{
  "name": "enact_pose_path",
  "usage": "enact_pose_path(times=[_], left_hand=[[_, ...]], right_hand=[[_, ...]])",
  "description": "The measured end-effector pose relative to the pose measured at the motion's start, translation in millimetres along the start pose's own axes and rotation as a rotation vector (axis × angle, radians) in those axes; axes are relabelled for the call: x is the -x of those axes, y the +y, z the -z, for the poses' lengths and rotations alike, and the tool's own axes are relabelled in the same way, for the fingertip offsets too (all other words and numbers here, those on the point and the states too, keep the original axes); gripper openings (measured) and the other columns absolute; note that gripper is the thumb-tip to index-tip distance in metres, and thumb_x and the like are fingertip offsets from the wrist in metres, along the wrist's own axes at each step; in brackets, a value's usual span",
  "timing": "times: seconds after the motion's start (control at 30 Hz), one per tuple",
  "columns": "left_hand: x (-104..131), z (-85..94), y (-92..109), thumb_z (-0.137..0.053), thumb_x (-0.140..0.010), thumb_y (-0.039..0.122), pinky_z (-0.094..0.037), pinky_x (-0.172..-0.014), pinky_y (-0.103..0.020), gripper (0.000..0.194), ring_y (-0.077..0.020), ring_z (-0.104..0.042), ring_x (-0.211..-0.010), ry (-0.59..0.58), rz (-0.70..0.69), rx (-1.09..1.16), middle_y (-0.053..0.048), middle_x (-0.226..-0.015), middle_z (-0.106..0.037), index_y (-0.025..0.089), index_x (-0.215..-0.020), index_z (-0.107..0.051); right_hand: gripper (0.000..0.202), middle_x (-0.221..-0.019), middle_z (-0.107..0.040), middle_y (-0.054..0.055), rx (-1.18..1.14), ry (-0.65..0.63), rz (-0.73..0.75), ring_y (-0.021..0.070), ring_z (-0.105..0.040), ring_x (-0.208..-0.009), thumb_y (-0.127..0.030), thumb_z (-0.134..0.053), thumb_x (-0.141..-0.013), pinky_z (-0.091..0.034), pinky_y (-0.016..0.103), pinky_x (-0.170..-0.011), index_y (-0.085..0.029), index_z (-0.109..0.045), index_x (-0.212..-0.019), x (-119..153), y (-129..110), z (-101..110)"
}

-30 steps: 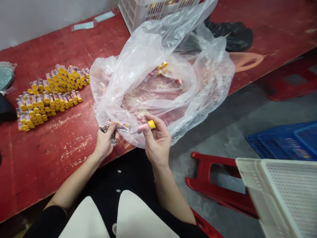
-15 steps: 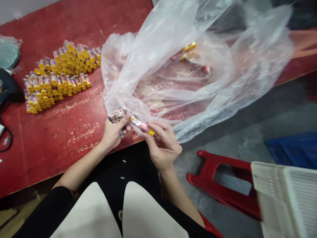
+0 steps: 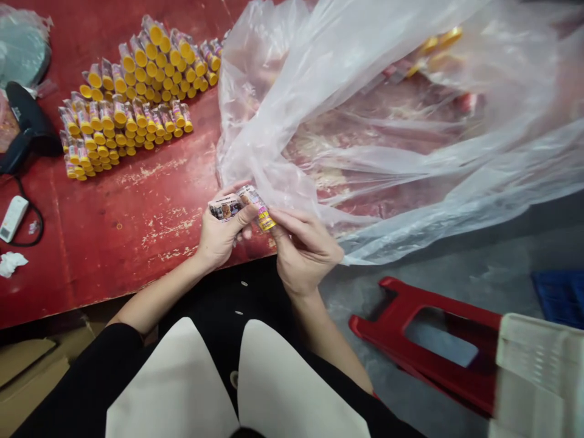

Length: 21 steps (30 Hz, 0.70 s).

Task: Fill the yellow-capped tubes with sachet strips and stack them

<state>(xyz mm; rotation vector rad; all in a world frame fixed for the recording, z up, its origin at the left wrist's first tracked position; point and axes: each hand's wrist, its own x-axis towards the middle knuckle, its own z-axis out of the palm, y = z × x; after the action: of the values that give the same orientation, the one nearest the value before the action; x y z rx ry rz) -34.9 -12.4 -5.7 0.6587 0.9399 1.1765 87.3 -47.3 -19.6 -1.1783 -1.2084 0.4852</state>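
My left hand [image 3: 219, 240] is closed around a small bunch of printed labels or packets [image 3: 223, 208] with dark pictures on them; their exact kind is not clear. Its thumb also presses on a small printed tube [image 3: 252, 201] with a yellow lower end. The fingertips of my right hand [image 3: 306, 249] pinch that tube near its yellow end. Both hands are close together, just above the table's front edge. A big clear plastic bag [image 3: 337, 115] lies right beyond them, with a few similar yellow-ended tubes [image 3: 440, 42] showing inside.
Many yellow-capped tubes [image 3: 155, 70] are stacked in rows on the red table [image 3: 150, 201]. At the left are a black handheld device [image 3: 34, 125], a white box-shaped item [image 3: 13, 218] and crumpled tissue [image 3: 11, 263]. A red stool [image 3: 438, 340] and a pale crate [image 3: 538, 377] stand at right.
The tube between my hands now shows a different printed face and sits more upright. My fingers have shifted along it. The view has moved, so the table items appear larger.
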Motion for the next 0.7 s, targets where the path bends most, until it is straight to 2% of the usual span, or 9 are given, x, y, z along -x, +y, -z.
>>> enact_pose_path(times=[0.17, 0.27, 0.33, 0.4, 0.5, 0.53, 0.6, 0.63, 0.7], left_hand=[[-17, 21.0, 6, -0.094, -0.064, 0.049, -0.030, -0.038, -0.019, 0.064, -0.0042, -0.048, -0.041, 0.069, -0.016, 0.037, 0.007, -0.062, -0.059, 0.020, -0.115, -0.068], [-41, 35.7, 15, -0.092, -0.066, 0.050, -0.031, -0.039, -0.019, 0.055, -0.0052, -0.048, -0.041, 0.125, -0.009, 0.109, 0.006, -0.058, -0.059, 0.017, -0.103, -0.067], [-59, 47.4, 23, -0.087, -0.076, 0.048, -0.035, -0.041, -0.019, 0.044, -0.0062, -0.051, -0.044, 0.225, 0.005, 0.189, 0.004, -0.060, -0.061, 0.017, -0.098, -0.065], [-72, 60.2, 32, -0.078, -0.088, 0.039, -0.040, -0.045, -0.019, 0.028, -0.0064, -0.055, -0.048, 0.354, 0.027, 0.290, 0.001, -0.068, -0.066, 0.016, -0.097, -0.063], [-72, 77.0, 41, -0.062, -0.097, 0.018, -0.046, -0.051, -0.019, 0.003, -0.0067, -0.061, -0.054, 0.458, 0.076, 0.392, -0.002, -0.080, -0.073, 0.015, -0.100, -0.062], [-68, 81.5, 43, -0.058, -0.098, 0.012, -0.049, -0.054, -0.019, 0.007, -0.0072, -0.064, -0.057, 0.466, 0.086, 0.398, -0.003, -0.083, -0.074, 0.015, -0.103, -0.062], [-55, 90.3, 44, -0.055, -0.097, 0.004, -0.054, -0.062, -0.019, 0.018, -0.0083, -0.069, -0.066, 0.480, 0.082, 0.375, -0.004, -0.087, -0.077, 0.015, -0.109, -0.063], [-49, 95.3, 44, -0.056, -0.096, 0.003, -0.056, -0.066, -0.019, 0.019, -0.0085, -0.071, -0.068, 0.499, 0.068, 0.356, -0.004, -0.088, -0.078, 0.015, -0.109, -0.064], [-39, 106.2, 44, -0.062, -0.095, 0.005, -0.060, -0.073, -0.020, 0.016, -0.0086, -0.073, -0.073, 0.526, 0.045, 0.318, -0.003, -0.089, -0.079, 0.016, -0.106, -0.067]], right_hand=[[0.021, -0.102, -0.081, 0.002, -0.046, -0.071, -0.074, 0.0220, -0.077, -0.097, -0.023, -0.076, -0.088, -0.064, 0.041, -0.089, -0.034, -0.083, -0.104, -3, 6, -26], [0.018, -0.104, -0.081, 0.005, -0.138, -0.113, -0.243, 0.0219, -0.077, -0.095, -0.035, -0.077, -0.087, -0.065, 0.040, -0.085, -0.027, -0.083, -0.103, -17, 33, -55], [0.029, -0.105, -0.080, 0.006, -0.249, -0.136, -0.381, 0.0202, -0.076, -0.090, -0.043, -0.077, -0.086, -0.066, 0.038, -0.083, -0.023, -0.081, -0.106, -39, 65, -92], [0.039, -0.109, -0.079, 0.007, -0.343, -0.138, -0.424, 0.0192, -0.076, -0.090, -0.050, -0.075, -0.085, -0.066, 0.040, -0.087, -0.021, -0.078, -0.110, -68, 97, -145], [0.043, -0.116, -0.076, 0.010, -0.312, -0.169, -0.314, 0.0222, -0.074, -0.105, -0.054, -0.067, -0.090, -0.061, 0.045, -0.101, -0.017, -0.076, -0.111, -107, 121, -226], [0.043, -0.117, -0.076, 0.011, -0.271, -0.204, -0.274, 0.0233, -0.073, -0.110, -0.053, -0.065, -0.091, -0.059, 0.046, -0.104, -0.016, -0.076, -0.111, -116, 119, -243], [0.038, -0.119, -0.075, 0.012, -0.208, -0.274, -0.175, 0.0228, -0.071, -0.114, -0.048, -0.063, -0.094, -0.059, 0.043, -0.104, -0.017, -0.074, -0.112, -126, 106, -249], [0.035, -0.121, -0.074, 0.010, -0.187, -0.296, -0.105, 0.0214, -0.070, -0.114, -0.045, -0.061, -0.095, -0.060, 0.041, -0.102, -0.019, -0.072, -0.116, -128, 98, -236], [0.031, -0.126, -0.072, 0.006, -0.111, -0.271, 0.060, 0.0184, -0.069, -0.115, -0.038, -0.055, -0.100, -0.060, 0.037, -0.099, -0.024, -0.068, -0.124, -133, 86, -184]])
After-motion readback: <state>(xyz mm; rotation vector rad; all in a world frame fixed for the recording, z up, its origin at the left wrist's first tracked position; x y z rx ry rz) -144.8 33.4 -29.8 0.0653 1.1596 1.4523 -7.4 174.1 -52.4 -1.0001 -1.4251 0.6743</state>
